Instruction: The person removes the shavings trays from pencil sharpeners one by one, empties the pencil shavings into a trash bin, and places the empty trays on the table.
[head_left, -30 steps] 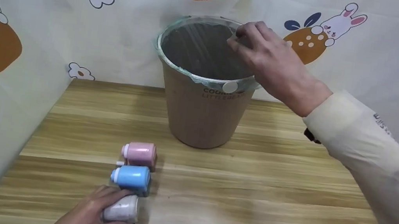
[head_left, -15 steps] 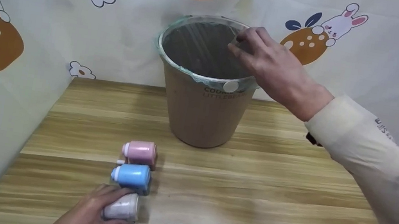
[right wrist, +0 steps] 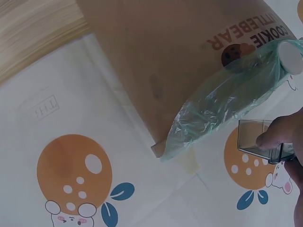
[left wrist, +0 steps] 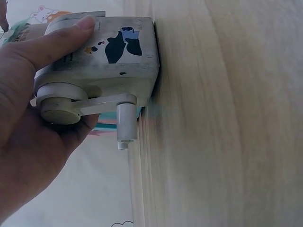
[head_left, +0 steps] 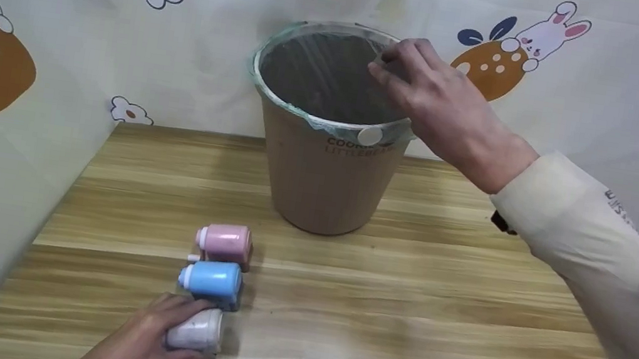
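Table point(head_left: 466, 303) in streaky, glossy wood grain fills the lower head view, with a smooth tapering brown bin point(head_left: 325, 180) standing at the back, its round rim draped in crinkled, translucent green liner point(head_left: 315, 122). The right hand point(head_left: 453, 111), coming from a creased beige sleeve point(head_left: 588, 245), has its fingers curled in above the bin's right edge. At lower left, the left hand point(head_left: 145, 331) curls thumb and fingers around a white crank device point(head_left: 195, 332), nearest in a row with a shiny blue device point(head_left: 214, 280) and a pink device point(head_left: 226, 241), both smooth and rounded. In the left wrist view, the white device is a boxy, scuffed body with rounded edges, printed with dark figures; a round hub carries a flat crank arm ending in a cylindrical knob point(left wrist: 127, 123), and the body's edge meets the wood. In the right wrist view, the right hand's thumb and fingers, nearly closed, pinch a small, clear, hard-walled box point(right wrist: 251, 137) just beside the wrinkled liner, near the bin's rim.
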Tool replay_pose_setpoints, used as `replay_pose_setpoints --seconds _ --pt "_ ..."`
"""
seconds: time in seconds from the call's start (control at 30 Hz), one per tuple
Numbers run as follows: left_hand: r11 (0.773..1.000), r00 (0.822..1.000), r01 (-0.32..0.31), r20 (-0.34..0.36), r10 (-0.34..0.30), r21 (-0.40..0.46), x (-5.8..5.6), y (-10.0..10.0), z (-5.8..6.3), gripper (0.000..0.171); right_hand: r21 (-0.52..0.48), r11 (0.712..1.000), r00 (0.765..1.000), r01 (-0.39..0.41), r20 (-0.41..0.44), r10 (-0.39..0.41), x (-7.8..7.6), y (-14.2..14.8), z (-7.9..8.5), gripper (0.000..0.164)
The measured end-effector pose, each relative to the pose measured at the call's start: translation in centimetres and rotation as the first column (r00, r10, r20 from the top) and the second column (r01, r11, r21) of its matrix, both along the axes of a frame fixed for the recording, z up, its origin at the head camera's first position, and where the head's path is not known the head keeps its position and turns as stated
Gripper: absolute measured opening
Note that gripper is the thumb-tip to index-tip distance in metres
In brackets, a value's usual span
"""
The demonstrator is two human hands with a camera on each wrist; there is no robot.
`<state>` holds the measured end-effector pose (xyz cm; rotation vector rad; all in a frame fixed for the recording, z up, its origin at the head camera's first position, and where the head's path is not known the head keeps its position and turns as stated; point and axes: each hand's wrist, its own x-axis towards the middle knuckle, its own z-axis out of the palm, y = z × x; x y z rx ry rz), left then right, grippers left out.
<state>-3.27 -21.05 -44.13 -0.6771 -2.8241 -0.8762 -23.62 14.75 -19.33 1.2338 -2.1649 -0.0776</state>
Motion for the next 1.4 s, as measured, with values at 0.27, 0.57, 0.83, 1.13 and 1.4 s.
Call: replay_pose_setpoints --seconds 0.27,0.57,0.83,1.13,1.4 --pt "1.000 0.999 0.005 -0.045 -0.005 -0.007 0.2 0.0 0.1 0.067 -0.017 1.000 1.000 0.005 0.030 -0.005 0.1 0.3 0.0 0.050" --pt "0.999 0.995 0.042 0.095 -0.044 0.025 -0.3 -0.6 0.3 0.064 -0.061 0.998 0.998 0.029 0.051 -0.026 0.1 0.7 0.0 0.044" --pt "0.998 0.983 0.054 0.176 -0.059 0.029 -0.5 -0.9 0.5 0.064 -0.144 0.989 0.997 0.012 0.080 -0.001 0.1 1.3 0.1 0.035" --pt "0.995 0.992 0.088 0.090 -0.091 0.043 -0.7 -1.1 0.3 0.063 -0.237 0.971 0.986 0.033 0.166 0.007 0.4 1.9 0.3 0.052" --pt "0.992 0.991 0.112 0.068 -0.116 0.056 -0.7 -1.3 -0.1 0.062 -0.326 0.941 0.971 0.095 0.237 -0.016 0.9 2.6 -0.5 0.055"
